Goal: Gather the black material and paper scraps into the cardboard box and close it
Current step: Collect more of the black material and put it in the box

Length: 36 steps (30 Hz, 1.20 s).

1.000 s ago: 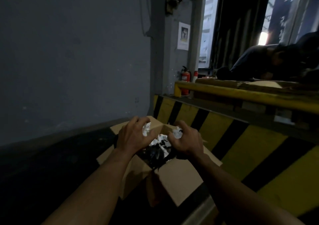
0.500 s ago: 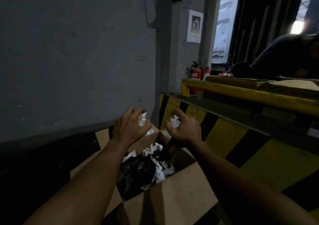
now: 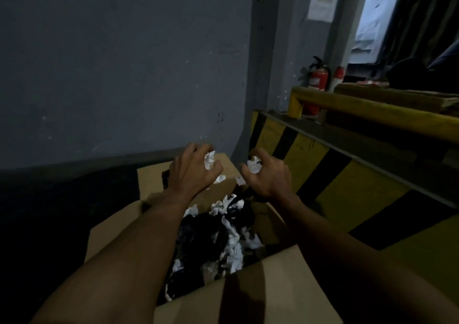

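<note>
Two paper wads (image 3: 209,159), one gripped in the left hand (image 3: 192,169), one in the right hand (image 3: 268,177), over the open box (image 3: 248,296), black material (image 3: 198,233) beneath both grips; I judge them light, soft, crushable, suited to fingertip pinches.

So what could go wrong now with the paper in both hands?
1. The left hand and right hand each grip paper near the far edge of the box. Dropped there, bits might land on the far flap or the floor, not inside.
2. The black material and scraps look piled close to the rim, so the flaps might not shut flat.
</note>
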Motion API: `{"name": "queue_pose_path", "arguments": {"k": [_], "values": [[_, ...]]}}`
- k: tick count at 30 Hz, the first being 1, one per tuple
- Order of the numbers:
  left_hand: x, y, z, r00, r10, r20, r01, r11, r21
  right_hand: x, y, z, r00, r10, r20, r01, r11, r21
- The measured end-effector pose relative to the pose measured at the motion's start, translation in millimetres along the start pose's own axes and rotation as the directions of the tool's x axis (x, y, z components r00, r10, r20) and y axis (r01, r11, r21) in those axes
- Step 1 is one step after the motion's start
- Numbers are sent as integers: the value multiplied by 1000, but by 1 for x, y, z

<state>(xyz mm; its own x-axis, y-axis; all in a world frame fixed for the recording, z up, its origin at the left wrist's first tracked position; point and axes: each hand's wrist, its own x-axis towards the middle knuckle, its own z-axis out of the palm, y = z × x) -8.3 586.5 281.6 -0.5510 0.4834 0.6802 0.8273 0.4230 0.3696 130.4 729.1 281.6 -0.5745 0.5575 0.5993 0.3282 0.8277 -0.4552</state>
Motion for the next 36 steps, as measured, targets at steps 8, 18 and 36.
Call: {"name": "queue_pose_path", "arguments": {"k": [8, 18, 36], "values": [[-69, 19, 28, 965, -260, 10, 260, 965, 31, -29, 28, 27, 979, -66, 191, 38, 988, 147], [-143, 16, 51, 848, -442, 292, 430, 896, 107, -71, 66, 63, 866, -109, 488, 23, 984, 179], [-109, 15, 60, 889, -327, 319, 286, 943, 169, -49, 68, 60, 885, -49, 463, -43, 981, 187]]}}
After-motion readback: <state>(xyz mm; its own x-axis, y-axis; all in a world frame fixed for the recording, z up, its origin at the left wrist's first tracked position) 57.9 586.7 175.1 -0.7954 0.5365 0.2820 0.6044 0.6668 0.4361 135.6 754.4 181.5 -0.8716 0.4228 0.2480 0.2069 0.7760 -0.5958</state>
